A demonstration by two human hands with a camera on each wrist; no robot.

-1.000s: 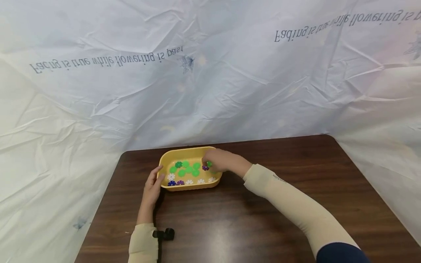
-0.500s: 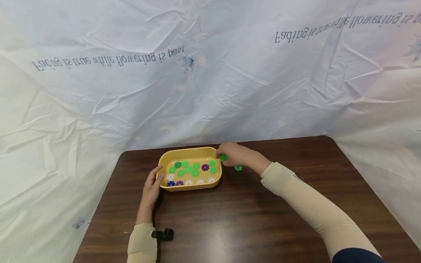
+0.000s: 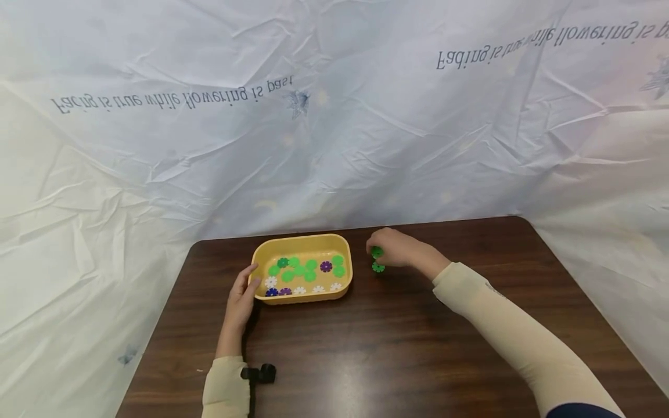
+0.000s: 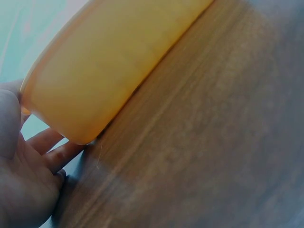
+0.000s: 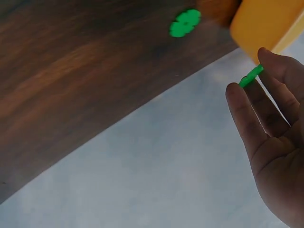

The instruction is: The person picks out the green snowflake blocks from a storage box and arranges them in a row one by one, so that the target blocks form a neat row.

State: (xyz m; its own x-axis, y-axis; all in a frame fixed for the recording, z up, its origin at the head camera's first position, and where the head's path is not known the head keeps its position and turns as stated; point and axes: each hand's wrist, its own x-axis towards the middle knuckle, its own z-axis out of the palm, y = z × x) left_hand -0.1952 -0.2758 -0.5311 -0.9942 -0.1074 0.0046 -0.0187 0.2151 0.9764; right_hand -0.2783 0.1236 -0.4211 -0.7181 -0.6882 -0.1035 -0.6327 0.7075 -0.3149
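Right of centre, right hand (image 3: 399, 248) pinched a green disc (image 3: 376, 252) above another (image 3: 378, 267) — best lowered flat; left hand (image 3: 241, 299), fingers relaxed, steadied the tray (image 3: 346, 258).

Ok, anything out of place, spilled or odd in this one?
One green flower piece lies on the bare table, right of the yellow tray that holds all the others. The right hand pinches a second green piece just above it. The left hand rests against the tray's left end. Nothing looks spilled or damaged.
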